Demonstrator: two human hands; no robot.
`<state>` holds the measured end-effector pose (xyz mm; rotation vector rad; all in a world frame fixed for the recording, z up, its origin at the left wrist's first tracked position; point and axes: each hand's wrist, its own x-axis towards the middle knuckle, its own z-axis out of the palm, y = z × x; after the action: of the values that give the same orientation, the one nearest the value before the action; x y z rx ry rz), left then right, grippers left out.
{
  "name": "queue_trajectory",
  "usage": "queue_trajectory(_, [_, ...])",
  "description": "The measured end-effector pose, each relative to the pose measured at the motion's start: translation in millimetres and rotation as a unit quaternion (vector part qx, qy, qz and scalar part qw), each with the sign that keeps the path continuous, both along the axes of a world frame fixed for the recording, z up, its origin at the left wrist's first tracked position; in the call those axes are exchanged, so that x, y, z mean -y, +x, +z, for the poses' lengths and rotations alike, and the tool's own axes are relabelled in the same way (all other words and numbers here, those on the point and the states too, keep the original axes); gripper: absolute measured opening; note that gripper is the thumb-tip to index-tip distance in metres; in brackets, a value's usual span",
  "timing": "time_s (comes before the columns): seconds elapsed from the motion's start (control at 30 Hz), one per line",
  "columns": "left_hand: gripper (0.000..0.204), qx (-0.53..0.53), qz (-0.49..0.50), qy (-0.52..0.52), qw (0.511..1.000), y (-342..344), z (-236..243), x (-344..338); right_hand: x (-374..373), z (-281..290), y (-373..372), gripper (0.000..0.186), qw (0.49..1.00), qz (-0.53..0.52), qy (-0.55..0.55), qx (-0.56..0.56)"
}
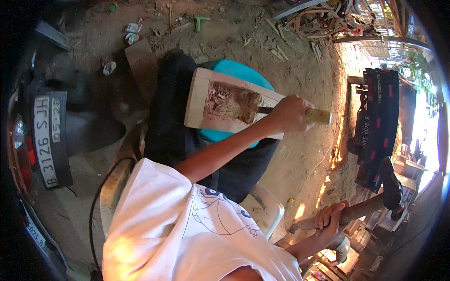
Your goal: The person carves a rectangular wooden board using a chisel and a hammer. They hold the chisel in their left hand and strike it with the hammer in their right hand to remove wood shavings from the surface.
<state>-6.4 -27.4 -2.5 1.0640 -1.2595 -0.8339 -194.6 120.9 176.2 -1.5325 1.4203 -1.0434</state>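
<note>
My left hand (289, 114) is closed around a chisel (318, 116), whose light wooden handle sticks out past my fist. Its metal blade slants into the hollow cut in a pale wooden block (196, 100). Chips and rough, torn fibres line that hollow. The block rests across a teal, rounded plastic surface (241, 70), close to my dark-clothed legs. Out to the right, my right hand (330, 218) grips a hammer (363, 210) by its thick wooden handle. The dark hammer head (390, 182) is well apart from the chisel.
A pale plastic chair (274, 208) is beneath me. At the left stands a vehicle with a number plate (50, 139); a dark truck rear (378, 126) is at the right. Scrap wood (318, 21), litter and a green object (200, 22) lie on the dirt ground.
</note>
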Motion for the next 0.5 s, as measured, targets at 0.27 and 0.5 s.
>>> queue_trajectory(0.27, [0.037, 0.047, -0.001, -0.082, 0.996, 8, 28, -26, 7, -16, -13, 0.029, 0.991, 0.042, 0.07, 0.11])
queue_trajectory(0.5, [0.034, 0.043, 0.03, -0.075, 0.996, -21, 23, -56, 10, -28, -29, 0.029, 0.957, 0.09, 0.141, 0.237])
